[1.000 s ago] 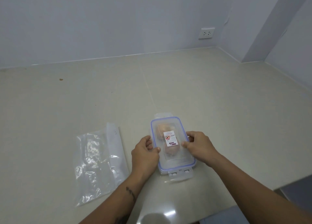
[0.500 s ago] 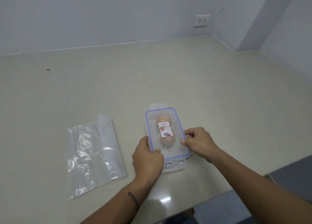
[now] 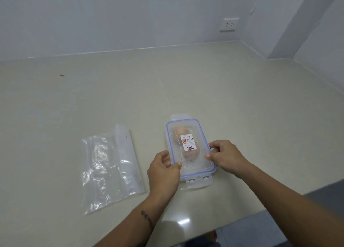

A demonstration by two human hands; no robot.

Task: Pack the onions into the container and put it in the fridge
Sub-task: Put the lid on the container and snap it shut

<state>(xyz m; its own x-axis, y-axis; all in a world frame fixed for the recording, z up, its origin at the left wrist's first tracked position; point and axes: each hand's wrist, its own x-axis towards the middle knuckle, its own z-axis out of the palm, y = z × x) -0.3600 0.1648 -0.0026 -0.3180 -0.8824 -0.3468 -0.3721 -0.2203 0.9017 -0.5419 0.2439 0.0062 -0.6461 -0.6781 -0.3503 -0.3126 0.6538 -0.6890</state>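
A clear rectangular container [image 3: 202, 165] with a blue-rimmed lid and a white sticker stands on the beige counter [image 3: 223, 97]. Brown onions [image 3: 177, 134] show blurred through the lid. My left hand [image 3: 163, 169] grips the container's left side, thumb on the lid's near corner. My right hand [image 3: 226, 155] holds the right side, with its fingers curled over the lid's edge. The end flaps at the near and far ends stick out flat.
An empty clear plastic bag [image 3: 109, 166] lies flat to the left of the container. The counter's front edge runs diagonally at the lower right. A wall socket [image 3: 229, 24] sits on the back wall; walls close the counter at the back and right.
Both hands stay on the container's long sides, shifting slightly nearer along them. The view itself shifted; the container and the bag have not visibly moved on the counter.
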